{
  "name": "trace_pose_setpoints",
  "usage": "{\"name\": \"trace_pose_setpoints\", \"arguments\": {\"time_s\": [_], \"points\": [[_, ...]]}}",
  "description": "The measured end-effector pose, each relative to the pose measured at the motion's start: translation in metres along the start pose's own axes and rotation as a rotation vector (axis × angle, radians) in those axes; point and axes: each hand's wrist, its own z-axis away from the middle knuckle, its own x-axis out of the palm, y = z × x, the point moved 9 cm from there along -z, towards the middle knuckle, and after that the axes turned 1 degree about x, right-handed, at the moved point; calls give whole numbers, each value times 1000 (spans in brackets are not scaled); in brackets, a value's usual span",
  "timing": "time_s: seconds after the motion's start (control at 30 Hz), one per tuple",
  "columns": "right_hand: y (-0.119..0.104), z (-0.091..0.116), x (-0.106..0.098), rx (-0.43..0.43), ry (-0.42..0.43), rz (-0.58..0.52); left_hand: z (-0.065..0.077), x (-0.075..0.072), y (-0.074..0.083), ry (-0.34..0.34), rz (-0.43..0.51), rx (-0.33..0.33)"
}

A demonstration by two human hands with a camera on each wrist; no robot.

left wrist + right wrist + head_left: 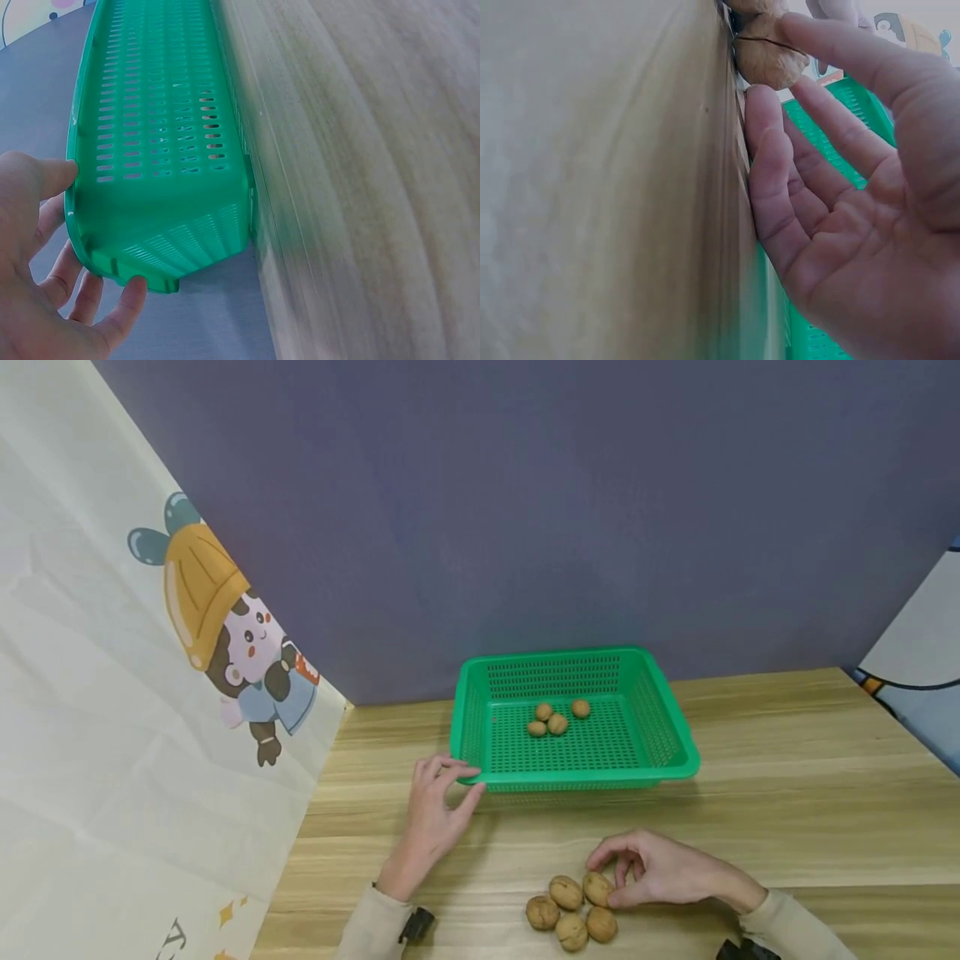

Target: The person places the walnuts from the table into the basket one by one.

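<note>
A green plastic basket (pixel 570 774) stands on the wooden table with several walnuts (pixel 557 723) on its floor. My left hand (pixel 435 806) holds the basket's near left corner; in the left wrist view, the thumb and fingers lie about the rim (pixel 73 135). In front of the basket, several more walnuts (pixel 566 892) sit close together on the table. At the right of this group, my right hand (pixel 660 870) pinches one walnut (pixel 597 889) between thumb and fingers. The right wrist view shows that walnut (pixel 769 60) at the fingertips, low by the tabletop.
The wooden table (pixel 787 760) reaches out on both sides of the basket. Behind it rises a dark blue-grey wall (pixel 525 510). A pale sheet with a cartoon figure (pixel 247 635) borders the table on the left, and another printed sheet (pixel 922 643) on the right.
</note>
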Motion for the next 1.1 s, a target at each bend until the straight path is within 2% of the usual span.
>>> {"name": "trace_pose_setpoints", "arguments": {"time_s": [0.27, 0.53, 0.77, 0.93, 1.1], "points": [[2, 2, -8, 30, -33, -94, 0, -2, 1, -1, 1, -2], [-11, 7, -12, 43, -66, -157, 0, -2, 2, -5, -1, -1], [-40, 11, -27, 41, -94, -117, 0, -3, 2, -5, -1, -8], [-66, 11, -47, 6, -95, -70, 0, -4, 3, -1, -13, 0], [-91, 8, -68, -23, -114, -81, 0, -3, 4, -1, -19, 13]]}}
